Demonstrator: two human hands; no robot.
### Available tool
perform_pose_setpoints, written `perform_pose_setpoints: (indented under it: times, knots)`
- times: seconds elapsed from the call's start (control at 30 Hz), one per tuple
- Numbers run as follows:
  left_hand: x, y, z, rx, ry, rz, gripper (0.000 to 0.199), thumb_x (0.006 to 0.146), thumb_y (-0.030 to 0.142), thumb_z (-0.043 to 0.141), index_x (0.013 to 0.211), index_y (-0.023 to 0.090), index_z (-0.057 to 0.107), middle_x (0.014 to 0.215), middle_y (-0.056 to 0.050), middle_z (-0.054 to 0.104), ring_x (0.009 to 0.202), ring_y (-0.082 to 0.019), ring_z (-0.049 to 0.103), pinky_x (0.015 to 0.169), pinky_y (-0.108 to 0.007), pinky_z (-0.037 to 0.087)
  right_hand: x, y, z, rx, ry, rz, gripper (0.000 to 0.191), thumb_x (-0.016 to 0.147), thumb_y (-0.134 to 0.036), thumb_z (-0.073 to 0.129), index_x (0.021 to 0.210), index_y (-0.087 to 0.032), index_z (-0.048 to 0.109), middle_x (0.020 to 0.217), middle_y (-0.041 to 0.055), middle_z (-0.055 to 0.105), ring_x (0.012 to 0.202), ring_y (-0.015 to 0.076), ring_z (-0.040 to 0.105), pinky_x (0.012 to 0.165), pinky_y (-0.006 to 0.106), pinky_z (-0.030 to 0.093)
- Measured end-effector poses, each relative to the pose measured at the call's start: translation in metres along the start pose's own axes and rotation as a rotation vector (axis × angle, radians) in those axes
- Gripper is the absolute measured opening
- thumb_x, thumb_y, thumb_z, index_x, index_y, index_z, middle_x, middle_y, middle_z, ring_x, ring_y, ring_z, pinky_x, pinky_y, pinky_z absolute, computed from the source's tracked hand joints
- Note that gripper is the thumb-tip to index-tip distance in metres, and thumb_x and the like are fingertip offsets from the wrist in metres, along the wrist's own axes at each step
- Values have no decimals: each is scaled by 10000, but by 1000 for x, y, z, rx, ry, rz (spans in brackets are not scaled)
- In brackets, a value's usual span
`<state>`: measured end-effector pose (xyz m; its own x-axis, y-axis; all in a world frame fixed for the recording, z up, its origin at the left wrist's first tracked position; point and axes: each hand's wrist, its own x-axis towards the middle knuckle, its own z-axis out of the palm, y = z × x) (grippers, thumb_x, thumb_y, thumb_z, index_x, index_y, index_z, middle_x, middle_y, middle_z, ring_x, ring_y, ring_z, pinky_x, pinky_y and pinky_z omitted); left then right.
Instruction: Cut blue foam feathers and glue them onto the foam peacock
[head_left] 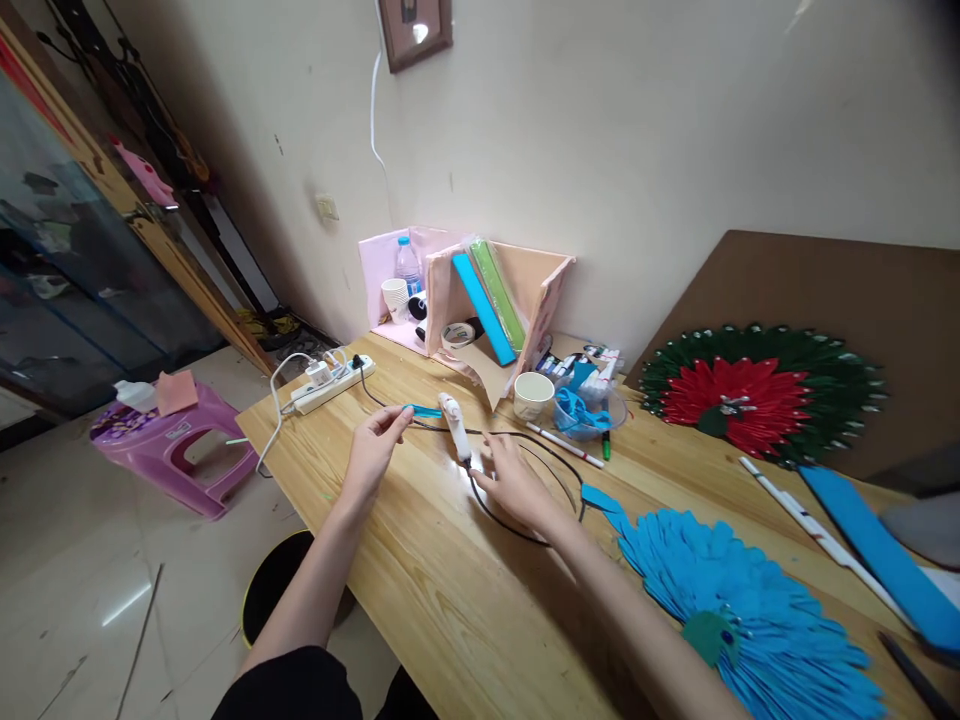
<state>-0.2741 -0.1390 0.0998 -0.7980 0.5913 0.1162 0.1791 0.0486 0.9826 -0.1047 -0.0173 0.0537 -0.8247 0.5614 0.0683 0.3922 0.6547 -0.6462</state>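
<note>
My left hand (373, 452) is closed in a pinch on one end of a small blue paper strip (426, 411). The strip's other end points toward the tip of a white hot glue gun (454, 428), which rests on the wooden table; I cannot tell whether they touch. My right hand (514, 482) hovers just right of the glue gun's handle, fingers apart and nothing visible in them. A black cord (491, 515) runs from the gun and loops around under that hand. To the right lies a fan-shaped blue paper peacock (757, 590).
A power strip (334, 384) sits at the table's left end. Behind stand a paper cup (533, 396), a clear bowl (589, 415) of blue scraps, and a cardboard box (551, 290). A red-and-green paper fan (757, 390) leans on brown board. Dark scissors (916, 675) lie at lower right.
</note>
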Motion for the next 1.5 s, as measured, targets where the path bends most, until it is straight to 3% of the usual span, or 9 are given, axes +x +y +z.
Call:
perform_pose_setpoints:
  times: [0.1,0.2,0.3,0.4,0.57,0.73,1.03,1.3,1.5]
  knots:
    - [-3,30,26,-2,-99,36,343,647,461,695,774,143,695,740,-33,666,658,-127,553,564,-214,425,-51,11,-55,-44,-169,-6,483,806,-387,546,1237,-172,520,1258,155,534,1112,312,520,893,391,407]
    - [-6,57,64,7,-292,59,323,643,442,698,757,140,693,704,-25,651,644,-128,540,574,-221,412,-102,30,-110,-32,-279,84,432,807,-482,534,1171,-257,593,1099,97,656,958,278,615,776,345,458]
    - [-11,79,111,21,-508,129,311,647,427,689,744,132,685,702,-28,646,654,-134,541,593,-228,405,-144,52,-155,-37,-137,212,373,839,-494,480,1120,-291,617,1085,67,665,942,251,624,784,339,458]
    - [-17,91,163,68,-701,234,297,685,417,650,715,123,679,675,-27,635,640,-133,537,588,-230,393,-172,77,-185,-34,69,283,333,854,-456,466,1060,-266,647,1104,68,659,995,258,601,838,363,443]
    - [-25,88,242,182,-921,276,297,709,401,604,694,118,691,633,-35,637,575,-127,518,536,-228,360,-184,126,-196,-64,314,446,237,862,-310,465,930,-218,673,972,67,693,904,248,626,785,361,455]
    - [-28,62,291,270,-988,276,283,674,405,625,677,136,714,605,-42,645,564,-141,521,520,-234,347,-160,172,-171,-63,337,443,207,833,-192,492,913,-152,679,999,114,674,942,231,611,826,338,443]
    - [-14,29,323,338,-999,171,257,634,384,654,620,133,708,545,-22,618,536,-133,499,494,-224,322,-138,205,-139,13,290,429,200,785,-249,588,914,-111,655,879,93,635,832,183,589,740,285,445]
    - [-3,27,318,295,-1003,137,236,643,362,661,605,132,701,520,-6,595,506,-114,464,504,-226,302,-145,200,-146,47,133,384,205,657,-292,723,805,-159,672,792,35,620,766,172,558,677,260,412]
    - [-1,32,314,275,-1003,96,269,641,384,671,662,118,709,593,-29,633,557,-122,501,537,-227,341,-146,201,-145,37,119,389,115,644,-247,728,723,-179,679,752,20,617,729,165,546,660,258,395]
